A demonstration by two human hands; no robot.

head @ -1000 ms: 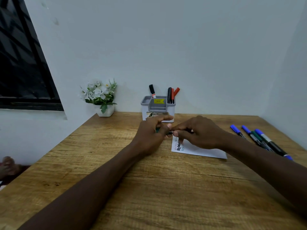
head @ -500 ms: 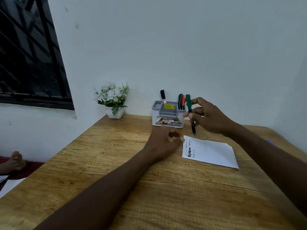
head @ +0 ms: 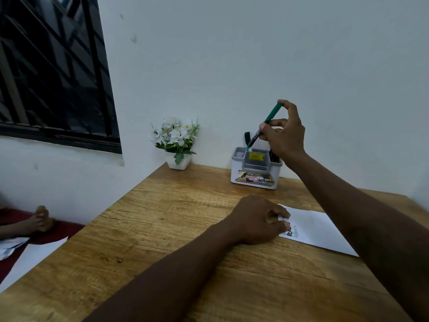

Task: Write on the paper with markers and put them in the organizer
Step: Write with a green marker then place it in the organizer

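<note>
Right hand (head: 284, 133) pinches green marker (head: 264, 125), tilted, lower tip just above organizer (head: 255, 168) at center right of frame. Left hand (head: 255, 219), fingers curled, rests on paper (head: 318, 228) edge, lower right.

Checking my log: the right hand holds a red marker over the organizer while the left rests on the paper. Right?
No: the head view shows a green marker, not red. The right hand holds it over the organizer; the left hand rests on the paper.
</note>
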